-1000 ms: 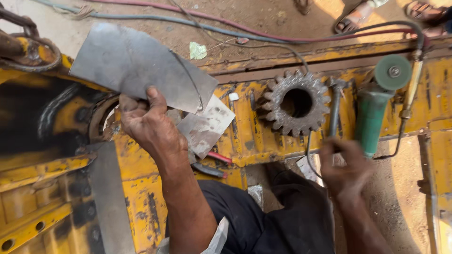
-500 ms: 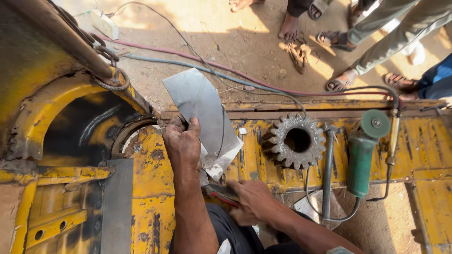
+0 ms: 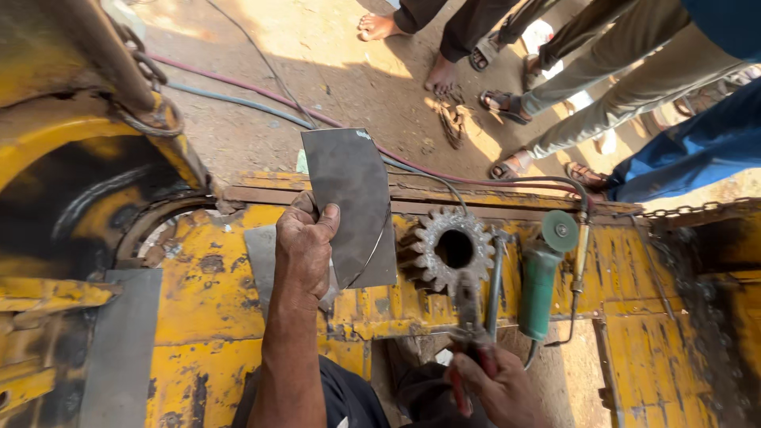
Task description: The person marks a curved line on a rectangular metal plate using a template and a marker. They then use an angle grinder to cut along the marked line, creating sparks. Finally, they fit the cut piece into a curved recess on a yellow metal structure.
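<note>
The left hand is gripping a steel plate, long axis upright, just left of the gear; the right hand is closing on pliers below it.

- A toothed gear lay on the yellow machine body.
- Right of it stood a green angle grinder.
- Hoses crossed the far dirt ground.
- Bystanders' sandalled feet stood far right.

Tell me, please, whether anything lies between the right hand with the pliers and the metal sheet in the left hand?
Yes. The toothed gear on the yellow frame lies between the right hand, holding pliers, and the metal sheet gripped upright by the left hand.
</note>
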